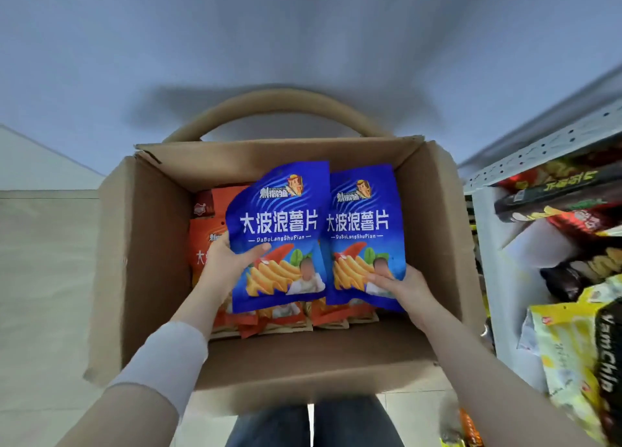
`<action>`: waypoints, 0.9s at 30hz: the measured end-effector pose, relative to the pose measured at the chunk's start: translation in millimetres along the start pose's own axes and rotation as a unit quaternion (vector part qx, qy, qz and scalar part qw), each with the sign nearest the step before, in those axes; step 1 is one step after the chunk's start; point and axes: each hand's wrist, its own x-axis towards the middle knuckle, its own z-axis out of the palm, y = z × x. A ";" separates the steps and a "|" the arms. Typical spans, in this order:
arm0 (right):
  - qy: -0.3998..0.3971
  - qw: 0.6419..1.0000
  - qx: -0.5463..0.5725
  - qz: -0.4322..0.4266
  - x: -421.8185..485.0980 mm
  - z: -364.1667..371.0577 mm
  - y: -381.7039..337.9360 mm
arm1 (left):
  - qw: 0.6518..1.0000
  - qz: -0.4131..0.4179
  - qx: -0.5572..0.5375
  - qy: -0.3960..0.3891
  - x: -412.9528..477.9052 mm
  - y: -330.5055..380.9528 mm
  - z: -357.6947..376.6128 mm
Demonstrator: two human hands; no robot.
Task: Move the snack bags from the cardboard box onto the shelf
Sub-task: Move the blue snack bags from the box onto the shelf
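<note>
Printed large in white across the left blue bag: "大波浪薯片", with "DaBoLangShuPian" in small letters just beneath. Same two lines repeated on the right blue bag beside it. Small logo lettering near the top of both, too fine to read. On the orange bag at the left inside the cardboard box, only a cut-off "大". Down the black bag at near right, "YamChip". Yellow characters on a dark pack at far right, blurred.

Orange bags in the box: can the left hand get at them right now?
Probably not yet: the left hand grips the left blue bag, which covers most of the orange bags.
</note>
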 end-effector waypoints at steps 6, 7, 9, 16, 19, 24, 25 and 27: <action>0.108 0.991 0.061 -0.051 -104.6 -25.2 8.4 | 0.992 0.114 -0.026 -0.040 -54.3 74.8 19.7; 0.135 0.986 0.071 -0.066 -120.6 -30.8 7.6 | 0.989 0.134 -0.030 -0.055 -63.0 88.3 28.5; 0.188 0.973 0.082 -0.102 -152.0 -45.7 6.3 | 0.981 0.168 -0.036 -0.088 -82.0 115.1 50.4; 0.346 0.919 0.128 -0.136 -254.1 -145.1 16.8 | 0.936 0.283 -0.015 -0.209 -157.5 199.0 164.7; 0.399 0.887 0.147 -0.177 -295.8 -197.8 30.5 | 0.909 0.323 -0.002 -0.262 -195.2 222.7 234.6; 0.484 0.833 0.183 -0.198 -352.0 -288.7 66.4 | 0.850 0.384 0.026 -0.360 -275.6 238.9 355.6; 0.505 0.819 0.189 -0.194 -360.2 -305.2 72.9 | 0.836 0.397 0.032 -0.378 -292.3 240.6 376.9; 0.544 0.793 0.205 -0.182 -374.7 -336.3 85.0 | 0.808 0.423 0.047 -0.408 -322.8 243.3 418.2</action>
